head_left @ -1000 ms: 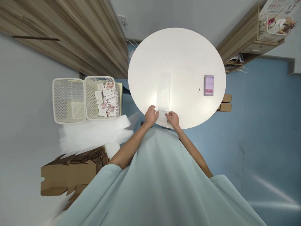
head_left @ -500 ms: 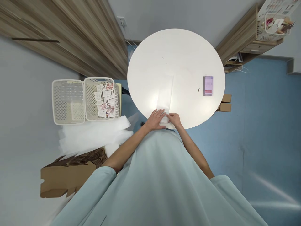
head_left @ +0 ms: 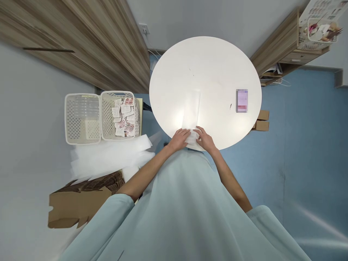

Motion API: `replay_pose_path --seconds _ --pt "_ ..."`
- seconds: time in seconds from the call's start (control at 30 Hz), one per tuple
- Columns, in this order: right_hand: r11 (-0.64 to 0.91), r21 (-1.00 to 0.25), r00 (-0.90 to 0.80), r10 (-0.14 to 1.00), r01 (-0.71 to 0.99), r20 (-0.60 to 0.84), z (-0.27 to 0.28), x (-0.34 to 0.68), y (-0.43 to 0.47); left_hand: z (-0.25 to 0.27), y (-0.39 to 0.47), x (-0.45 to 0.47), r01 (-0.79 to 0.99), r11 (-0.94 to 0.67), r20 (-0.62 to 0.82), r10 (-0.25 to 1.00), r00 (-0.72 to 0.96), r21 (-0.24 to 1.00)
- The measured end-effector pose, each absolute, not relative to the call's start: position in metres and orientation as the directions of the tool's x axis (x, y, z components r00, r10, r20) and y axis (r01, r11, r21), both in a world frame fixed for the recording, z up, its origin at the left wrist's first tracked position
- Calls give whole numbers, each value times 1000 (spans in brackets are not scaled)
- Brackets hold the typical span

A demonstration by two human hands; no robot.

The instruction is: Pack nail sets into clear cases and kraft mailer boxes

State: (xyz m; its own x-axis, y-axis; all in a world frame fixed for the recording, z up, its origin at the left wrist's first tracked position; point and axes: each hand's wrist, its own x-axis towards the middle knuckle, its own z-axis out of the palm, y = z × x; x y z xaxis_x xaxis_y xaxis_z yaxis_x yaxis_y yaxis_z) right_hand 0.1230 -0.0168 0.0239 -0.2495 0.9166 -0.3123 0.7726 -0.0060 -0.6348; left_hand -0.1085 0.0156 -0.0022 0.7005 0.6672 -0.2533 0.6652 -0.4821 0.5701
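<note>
A strip of thin, translucent white wrapping sheet lies lengthwise on the round white table, its near end folded over close to the front edge. On the left side of that near end rests my left hand, fingers extended over the sheet. My right hand is at the sheet's right side, with its fingers bent and apart, the tips at the sheet's edge. Whether anything lies inside the fold cannot be made out.
A pixelated phone-like rectangle lies on the table's right. To the left stand clear packs in one white basket and printed cards in another. Below them are white sheets and flattened cardboard boxes. Small boxes sit beyond the table's right edge.
My right hand has moved slightly right and its fingers have spread from a pinch at the fold. My left hand has drawn a little leftward. The view has shifted slightly.
</note>
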Motion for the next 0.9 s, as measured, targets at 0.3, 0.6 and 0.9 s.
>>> replay_pose_path --seconds 0.3,0.6,0.9 --pt "2 -723 -270 928 691 -255 6 125 -13 -4 28 -107 640 -268 -248 762 599 721" --pt "-118 -758 -163 945 641 -285 2 129 0 -11 29 -112 596 37 -319 870 375 802" --pt "-219 -728 -51 943 650 -329 -3 119 25 -13 45 -93 597 272 -398 913 86 754"
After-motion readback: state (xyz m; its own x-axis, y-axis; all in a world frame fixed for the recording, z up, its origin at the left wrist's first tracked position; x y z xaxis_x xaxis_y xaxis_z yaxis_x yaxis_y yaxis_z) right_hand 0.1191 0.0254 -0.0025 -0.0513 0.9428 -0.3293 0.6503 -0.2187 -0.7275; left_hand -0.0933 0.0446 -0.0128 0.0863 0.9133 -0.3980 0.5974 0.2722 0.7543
